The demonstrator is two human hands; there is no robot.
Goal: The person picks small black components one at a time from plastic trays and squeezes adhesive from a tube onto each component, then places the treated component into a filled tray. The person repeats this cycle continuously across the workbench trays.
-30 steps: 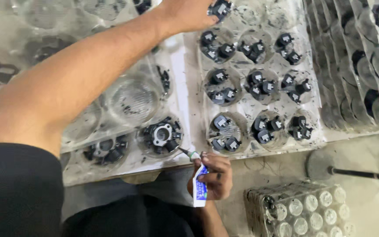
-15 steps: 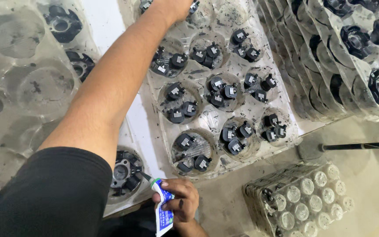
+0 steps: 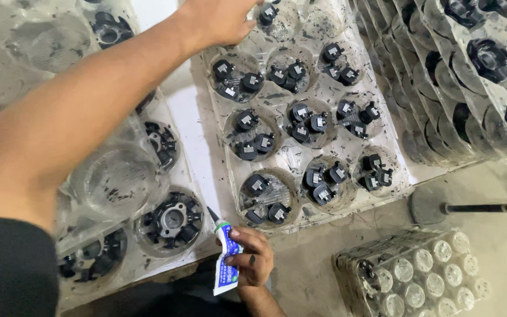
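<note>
My left hand (image 3: 218, 20) reaches across to the far end of a clear plastic tray (image 3: 209, 135) and pinches a small black part (image 3: 267, 13) over one of the far wells. The tray's round wells hold small black parts with silver tops (image 3: 309, 120), two or three to a well. My right hand (image 3: 250, 261) is near the table's front edge, closed around a small white and blue tube (image 3: 225, 264). The tube's dark nozzle points up toward the tray's near corner.
A second clear tray on the left holds larger black ring-shaped parts (image 3: 171, 220). Stacked trays with black parts (image 3: 488, 53) lean at the right. A clear pack of small round containers (image 3: 423, 276) and a round base with a dark rod (image 3: 435, 206) lie on the floor.
The view has shifted, so the trays now sit lower and further right in frame. My left hand stays at the tray's far wells with the black part. My right hand still holds the tube.
</note>
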